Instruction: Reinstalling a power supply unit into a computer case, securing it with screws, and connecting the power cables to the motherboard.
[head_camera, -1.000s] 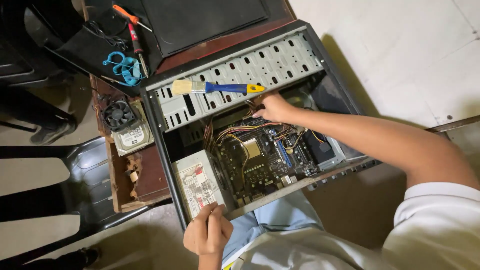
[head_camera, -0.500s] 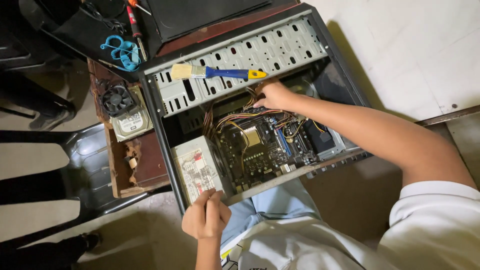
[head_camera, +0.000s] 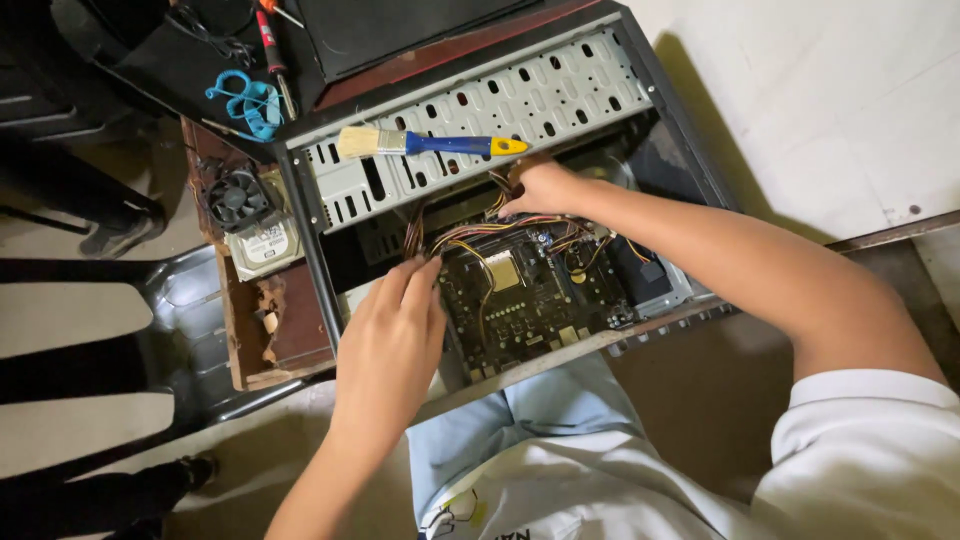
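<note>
Reaching: both hands are inside the open computer case (head_camera: 640, 60) on the desk (head_camera: 300, 340).
Left hand (head_camera: 390, 345): loosely curled, fingers apart, tips just beside the motherboard (head_camera: 525, 300); gripping nothing visible.
Right hand (head_camera: 545, 187): buried among the coloured cables (head_camera: 470, 235); its grip cannot be told.
Paintbrush (head_camera: 430, 143): lies on the drive cage.
Fan (head_camera: 238, 197): beside the case.
</note>
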